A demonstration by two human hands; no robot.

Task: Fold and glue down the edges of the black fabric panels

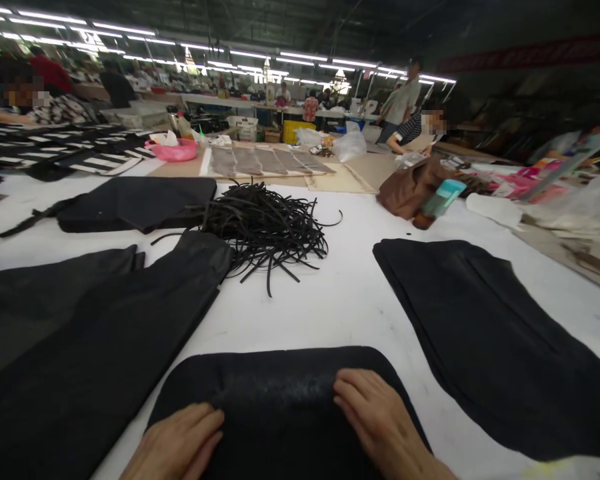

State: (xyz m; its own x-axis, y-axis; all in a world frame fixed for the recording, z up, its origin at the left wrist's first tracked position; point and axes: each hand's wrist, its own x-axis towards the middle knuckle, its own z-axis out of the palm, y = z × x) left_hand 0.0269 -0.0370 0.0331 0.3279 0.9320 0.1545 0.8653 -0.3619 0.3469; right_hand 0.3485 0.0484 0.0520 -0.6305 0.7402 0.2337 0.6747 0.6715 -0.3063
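Observation:
Both my hands rest on a black rounded fabric piece lying on the white table right in front of me. My left hand lies flat at the piece's left edge, fingers together and stretched out. My right hand lies flat on its right part, fingers extended toward the left. Neither hand holds anything. A pile of thin black strips lies farther back in the middle.
Large black fabric panels lie at the left and right; another dark stack sits behind. A brown bag with a teal bottle, a pink bowl and other seated people are at the far tables.

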